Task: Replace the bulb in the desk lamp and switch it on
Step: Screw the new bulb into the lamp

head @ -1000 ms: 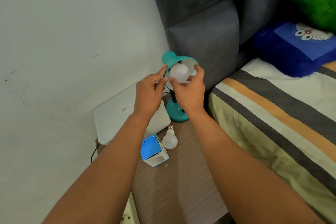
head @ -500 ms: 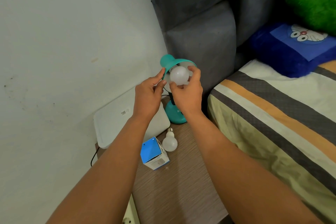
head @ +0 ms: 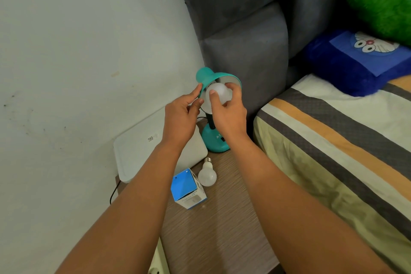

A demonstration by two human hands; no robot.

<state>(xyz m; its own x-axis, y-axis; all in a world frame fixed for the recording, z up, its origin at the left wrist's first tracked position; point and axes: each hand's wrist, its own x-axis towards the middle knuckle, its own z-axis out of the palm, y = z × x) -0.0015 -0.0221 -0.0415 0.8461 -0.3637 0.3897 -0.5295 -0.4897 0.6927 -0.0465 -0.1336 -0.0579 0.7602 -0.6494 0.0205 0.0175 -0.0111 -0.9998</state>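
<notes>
A teal desk lamp stands at the back of the bedside table, its base point(head: 214, 140) near the headboard and its shade point(head: 208, 77) tilted toward me. A white bulb point(head: 219, 93) sits in the shade's mouth, and my right hand point(head: 226, 113) grips it with thumb and fingers. My left hand point(head: 183, 118) pinches the shade's left rim. A second white bulb point(head: 207, 176) lies loose on the table, screw cap pointing away from me. Beside it lies a blue and white bulb box point(head: 188, 189). The socket is hidden.
A white flat device point(head: 138, 153) leans against the wall at the table's left, with a black cable point(head: 113, 193) below it. The wooden table top point(head: 218, 229) has a striped bed point(head: 344, 151) at its right and a grey padded headboard point(head: 244, 46) behind it.
My right hand has turned around the bulb, with the thumb now across its front. The left hand stays on the shade's rim. The loose bulb and box have not moved.
</notes>
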